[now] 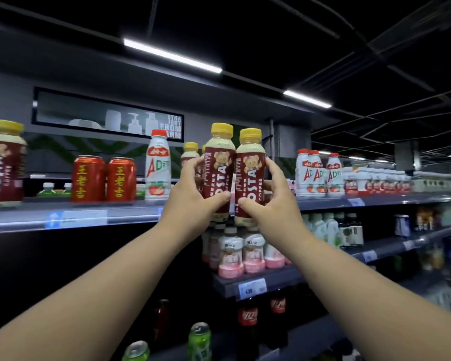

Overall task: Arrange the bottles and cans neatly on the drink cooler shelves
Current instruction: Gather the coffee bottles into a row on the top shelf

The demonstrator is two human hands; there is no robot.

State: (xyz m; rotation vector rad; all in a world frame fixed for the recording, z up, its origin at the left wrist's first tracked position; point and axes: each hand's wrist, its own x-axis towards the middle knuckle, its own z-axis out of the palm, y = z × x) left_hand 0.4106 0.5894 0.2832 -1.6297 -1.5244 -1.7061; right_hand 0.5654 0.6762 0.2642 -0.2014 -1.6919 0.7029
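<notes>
Head view shows the left hand (193, 195) with its grip curled round the left Costa bottle (218, 162) and the right hand (275, 198) likewise gripping the right Costa bottle (250, 168), both upright, side by side, before the top shelf (130, 207) edge.

Ceiling light strips (172, 57), wall poster (107, 116)

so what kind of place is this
Probably a shop's drinks cooler aisle: long shelves edged with price tags, stocked with rows of Costa bottles, red cans and milk drinks.
</notes>
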